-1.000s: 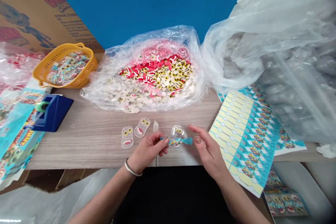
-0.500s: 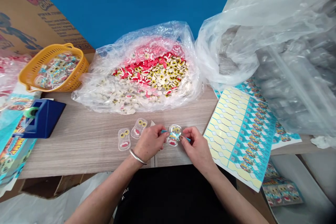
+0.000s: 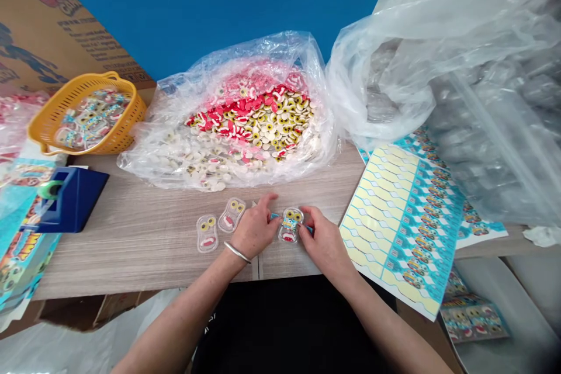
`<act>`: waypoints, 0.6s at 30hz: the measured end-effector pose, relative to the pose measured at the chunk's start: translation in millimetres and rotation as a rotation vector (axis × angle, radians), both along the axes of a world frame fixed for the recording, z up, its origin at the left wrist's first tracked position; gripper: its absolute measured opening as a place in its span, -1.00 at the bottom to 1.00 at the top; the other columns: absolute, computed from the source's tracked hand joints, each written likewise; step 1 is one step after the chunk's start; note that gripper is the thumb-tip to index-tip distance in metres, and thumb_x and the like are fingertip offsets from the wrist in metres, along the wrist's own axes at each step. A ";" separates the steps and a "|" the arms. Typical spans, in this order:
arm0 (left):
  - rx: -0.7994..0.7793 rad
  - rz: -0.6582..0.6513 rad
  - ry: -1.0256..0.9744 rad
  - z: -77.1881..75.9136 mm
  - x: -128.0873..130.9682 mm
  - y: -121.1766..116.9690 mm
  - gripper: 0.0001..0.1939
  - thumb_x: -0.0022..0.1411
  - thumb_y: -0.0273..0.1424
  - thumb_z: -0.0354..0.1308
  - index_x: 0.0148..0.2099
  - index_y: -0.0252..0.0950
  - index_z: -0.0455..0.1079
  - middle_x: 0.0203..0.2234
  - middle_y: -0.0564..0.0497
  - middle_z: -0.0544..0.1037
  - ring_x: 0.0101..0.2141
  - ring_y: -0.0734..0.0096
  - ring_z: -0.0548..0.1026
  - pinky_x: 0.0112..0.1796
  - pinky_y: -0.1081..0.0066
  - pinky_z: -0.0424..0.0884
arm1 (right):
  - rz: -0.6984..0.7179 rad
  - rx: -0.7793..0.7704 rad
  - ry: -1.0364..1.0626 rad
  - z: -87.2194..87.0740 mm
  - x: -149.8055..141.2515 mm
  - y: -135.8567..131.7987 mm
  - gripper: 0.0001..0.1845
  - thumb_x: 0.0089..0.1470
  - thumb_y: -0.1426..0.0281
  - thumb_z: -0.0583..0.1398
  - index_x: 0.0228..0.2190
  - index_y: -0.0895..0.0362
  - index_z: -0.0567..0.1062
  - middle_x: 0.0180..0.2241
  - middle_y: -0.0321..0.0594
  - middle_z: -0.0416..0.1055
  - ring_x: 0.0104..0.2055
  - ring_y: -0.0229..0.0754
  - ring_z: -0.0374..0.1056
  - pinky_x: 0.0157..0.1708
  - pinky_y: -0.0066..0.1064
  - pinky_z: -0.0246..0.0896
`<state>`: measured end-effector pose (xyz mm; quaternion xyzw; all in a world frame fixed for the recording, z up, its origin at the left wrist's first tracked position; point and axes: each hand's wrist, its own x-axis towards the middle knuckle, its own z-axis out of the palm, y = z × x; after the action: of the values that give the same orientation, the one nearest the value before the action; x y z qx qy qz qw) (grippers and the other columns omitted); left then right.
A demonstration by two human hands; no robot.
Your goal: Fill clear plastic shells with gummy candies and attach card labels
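Clear gummy pack point(image 3: 289, 225) lies on the table near its front edge, between both hands, with a printed label point(image 3: 289, 223) across its middle and the label's blue ends running out to either side. Left hand point(image 3: 253, 229) sits open, index finger raised and pointing away, other fingers by the label's left end; any actual grip is hidden. Right hand point(image 3: 324, 245) is curled in, fingertips point(image 3: 304, 214) pinching what looks like the label's right end. Best to keep the label taut and centred on the pack, with both ends kept flat. Versus the earlier frame, the left index has lifted off and the hands sit lower, nearer the table. Two more packs point(image 3: 207, 234) lie just left of the left hand. Behind them is a plastic bag of gummies point(image 3: 228, 123). Yellow basket point(image 3: 118, 85) is at back left, label sheets point(image 3: 405, 222) on the right.
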<state>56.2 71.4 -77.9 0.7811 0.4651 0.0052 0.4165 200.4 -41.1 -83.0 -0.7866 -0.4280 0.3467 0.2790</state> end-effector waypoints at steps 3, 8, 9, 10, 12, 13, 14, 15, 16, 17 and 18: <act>0.129 -0.055 0.099 1.8 3.8 1.1 -0.52 0.21 -0.38 0.13 0.18 -0.31 0.23 -0.57 0.07 0.47 -0.44 0.24 0.51 -0.38 0.38 0.24 | 0.073 -0.027 -0.057 4.6 1.7 4.1 -0.64 0.15 0.49 0.12 0.00 0.14 0.39 -0.17 -0.12 0.53 -0.14 -0.07 0.45 -0.16 -0.31 0.22; 0.299 -0.021 0.376 16.6 -27.6 -20.5 -0.64 0.24 -0.12 0.12 -0.05 -0.26 0.39 -0.48 -0.09 0.56 -0.42 0.12 0.54 -0.42 0.36 0.19 | 0.172 -0.091 -0.057 10.8 -8.2 1.9 -0.65 0.14 0.52 0.12 -0.01 0.14 0.37 -0.21 -0.13 0.54 -0.19 -0.09 0.47 -0.21 -0.36 0.21; 0.270 0.002 0.390 18.3 -42.5 -30.7 -0.68 0.25 -0.09 0.10 -0.18 -0.25 0.42 -0.51 -0.08 0.56 -0.43 0.14 0.53 -0.42 0.37 0.18 | 0.200 -0.088 -0.044 11.2 -14.3 0.7 -0.65 0.14 0.52 0.12 -0.02 0.13 0.37 -0.24 -0.15 0.54 -0.21 -0.10 0.47 -0.22 -0.37 0.21; 0.212 0.031 0.382 19.0 -59.4 -42.5 -0.67 0.27 -0.08 0.07 -0.31 -0.24 0.42 -0.55 -0.06 0.54 -0.45 0.18 0.52 -0.42 0.37 0.19 | 0.230 -0.081 -0.031 11.3 -21.8 -0.4 -0.67 0.15 0.51 0.12 -0.03 0.12 0.37 -0.25 -0.17 0.53 -0.22 -0.11 0.46 -0.22 -0.38 0.20; 0.042 0.139 0.344 17.3 -93.6 -68.8 -0.58 0.26 -0.05 0.06 -0.48 -0.24 0.40 -0.62 -0.04 0.51 -0.50 0.23 0.51 -0.42 0.38 0.22 | 0.295 -0.065 -0.020 11.2 -39.1 -1.5 -0.70 0.16 0.49 0.12 -0.06 0.10 0.38 -0.24 -0.18 0.53 -0.21 -0.11 0.46 -0.23 -0.38 0.19; -0.072 0.236 0.303 15.2 -108.3 -81.9 -0.58 0.24 -0.04 0.09 -0.48 -0.24 0.42 -0.62 -0.03 0.52 -0.51 0.24 0.50 -0.43 0.38 0.25 | 0.329 -0.060 -0.022 11.1 -48.1 -1.4 -0.72 0.16 0.49 0.11 -0.07 0.09 0.38 -0.22 -0.17 0.53 -0.19 -0.10 0.46 -0.22 -0.38 0.18; -0.209 0.372 0.229 12.5 -119.9 -93.7 -0.61 0.20 -0.04 0.15 -0.44 -0.25 0.46 -0.59 -0.04 0.55 -0.50 0.24 0.52 -0.43 0.38 0.29 | 0.367 -0.057 -0.026 10.9 -56.8 -0.8 -0.73 0.17 0.48 0.11 -0.07 0.10 0.38 -0.20 -0.16 0.53 -0.17 -0.09 0.46 -0.22 -0.37 0.18; -0.361 0.535 0.110 9.1 -127.7 -103.6 -0.64 0.16 -0.05 0.20 -0.36 -0.26 0.50 -0.52 -0.06 0.59 -0.46 0.23 0.55 -0.41 0.38 0.36 | 0.405 -0.056 -0.031 10.7 -65.0 0.1 -0.73 0.17 0.47 0.10 -0.07 0.11 0.38 -0.18 -0.14 0.53 -0.16 -0.08 0.45 -0.21 -0.36 0.17; -0.512 0.706 -0.048 5.4 -131.7 -111.1 -0.65 0.13 -0.07 0.26 -0.28 -0.28 0.51 -0.41 -0.09 0.63 -0.39 0.23 0.58 -0.36 0.38 0.43 | 0.446 -0.054 -0.035 10.4 -72.5 1.4 -0.72 0.17 0.47 0.10 -0.06 0.11 0.38 -0.17 -0.12 0.53 -0.16 -0.07 0.45 -0.21 -0.35 0.17; -0.648 0.866 -0.218 1.4 -132.4 -116.0 -0.63 0.10 -0.10 0.30 -0.21 -0.30 0.51 -0.32 -0.13 0.65 -0.32 0.22 0.60 -0.30 0.37 0.48 | 0.489 -0.048 -0.036 10.1 -79.2 2.7 -0.72 0.17 0.48 0.09 -0.06 0.12 0.37 -0.17 -0.11 0.53 -0.15 -0.06 0.45 -0.22 -0.34 0.16; -0.753 1.003 -0.372 -2.5 -130.6 -118.5 -0.63 0.09 -0.15 0.33 -0.18 -0.33 0.50 -0.26 -0.17 0.65 -0.27 0.24 0.61 -0.24 0.37 0.51 | 0.533 -0.040 -0.032 9.7 -85.0 4.1 -0.71 0.17 0.49 0.08 -0.05 0.13 0.37 -0.18 -0.10 0.53 -0.15 -0.06 0.45 -0.22 -0.34 0.16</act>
<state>-74.4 -47.1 -80.4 0.2561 0.6634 0.1706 0.6820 115.4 -37.0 -73.3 -0.6568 -0.6176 0.4038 0.1552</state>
